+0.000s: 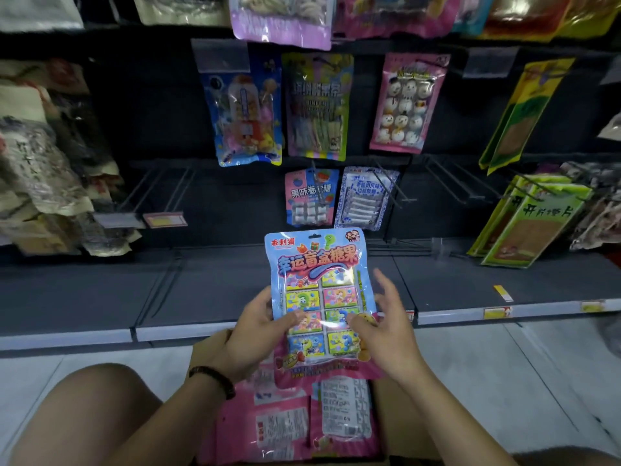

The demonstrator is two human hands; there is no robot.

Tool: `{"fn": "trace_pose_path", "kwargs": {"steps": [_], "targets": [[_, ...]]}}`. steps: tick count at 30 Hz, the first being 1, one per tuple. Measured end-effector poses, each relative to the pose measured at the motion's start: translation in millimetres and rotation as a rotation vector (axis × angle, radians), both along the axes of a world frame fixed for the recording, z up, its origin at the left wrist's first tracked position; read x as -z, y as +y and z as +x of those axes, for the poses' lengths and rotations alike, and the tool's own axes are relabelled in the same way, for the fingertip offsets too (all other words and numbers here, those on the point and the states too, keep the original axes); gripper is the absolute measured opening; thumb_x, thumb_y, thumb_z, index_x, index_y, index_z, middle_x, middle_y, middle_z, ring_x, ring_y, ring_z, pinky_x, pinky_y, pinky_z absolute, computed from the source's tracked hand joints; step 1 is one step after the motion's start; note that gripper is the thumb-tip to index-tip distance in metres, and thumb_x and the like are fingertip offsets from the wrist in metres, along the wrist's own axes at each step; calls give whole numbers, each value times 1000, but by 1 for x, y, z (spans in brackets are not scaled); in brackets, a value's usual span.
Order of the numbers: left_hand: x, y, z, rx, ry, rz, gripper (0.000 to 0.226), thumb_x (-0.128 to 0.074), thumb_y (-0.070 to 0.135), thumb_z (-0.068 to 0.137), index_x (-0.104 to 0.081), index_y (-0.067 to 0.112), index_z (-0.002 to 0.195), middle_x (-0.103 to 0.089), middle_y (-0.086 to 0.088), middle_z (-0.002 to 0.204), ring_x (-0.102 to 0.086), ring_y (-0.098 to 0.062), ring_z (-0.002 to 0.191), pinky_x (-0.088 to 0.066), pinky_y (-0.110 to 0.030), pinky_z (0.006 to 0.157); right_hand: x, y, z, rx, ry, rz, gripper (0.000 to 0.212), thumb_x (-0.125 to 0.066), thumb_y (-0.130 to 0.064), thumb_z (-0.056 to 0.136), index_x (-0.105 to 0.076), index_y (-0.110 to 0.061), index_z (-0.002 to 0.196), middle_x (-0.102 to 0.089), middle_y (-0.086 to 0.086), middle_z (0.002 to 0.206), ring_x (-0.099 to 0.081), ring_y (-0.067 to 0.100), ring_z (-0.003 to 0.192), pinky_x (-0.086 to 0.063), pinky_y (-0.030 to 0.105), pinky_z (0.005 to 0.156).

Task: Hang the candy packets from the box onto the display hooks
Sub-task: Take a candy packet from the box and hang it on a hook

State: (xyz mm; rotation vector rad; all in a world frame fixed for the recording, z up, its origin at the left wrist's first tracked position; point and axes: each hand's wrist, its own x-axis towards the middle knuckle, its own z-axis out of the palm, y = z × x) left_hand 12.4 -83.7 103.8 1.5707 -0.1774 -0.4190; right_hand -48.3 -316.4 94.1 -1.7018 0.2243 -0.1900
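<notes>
left hand [256, 331] grips packet [319, 294] over box [400, 422]; right hand [386, 331] fingers spread, thumb touching it; next, thread hole onto a bare hook [448, 183].

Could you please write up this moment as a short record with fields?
held item: blue candy packet, upright, front facing the camera
left hand: grips the packet's left edge, thumb on the front
right hand: thumb touches the front, fingers spread beside the right edge
box: cardboard box below the hands, more packets lying inside
hooks: bare, right of two small hung packets
task state: held packet not yet on a hook
</notes>
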Motion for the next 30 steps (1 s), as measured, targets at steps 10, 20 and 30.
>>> {"fn": "trace_pose_path", "kwargs": {"steps": [10,20,30], "targets": [[-123,-11,21,-33,-315,168,18,-72,18,99,-77,21,116,-81,9,111,-78,-12,102,-64,-42,95,-123,-18,15,-20,-227,-219,85,-82,-16,93,-41,-65,149,-46,-24,158,-61,-6,125,-63,38,95],[-286,-49,70,26,-863,193,126,-85,13,89,6,69,155,-57,6,155,-70,-17,122,-63,-47,92,-298,-56,58,85,-464,-593,97,-88,-28,87,-29,-59,158,-33,-27,162,-32,13,155,-40,52,121],[-390,-87,124,29,-1080,506,118,-87,24,87,-3,51,164,-15,15,175,-33,-24,157,-44,-42,120,-400,-91,117,169,-494,-836,107,-90,-42,82,-21,-52,163,-32,-8,170,-25,20,159,-36,51,124]]}}
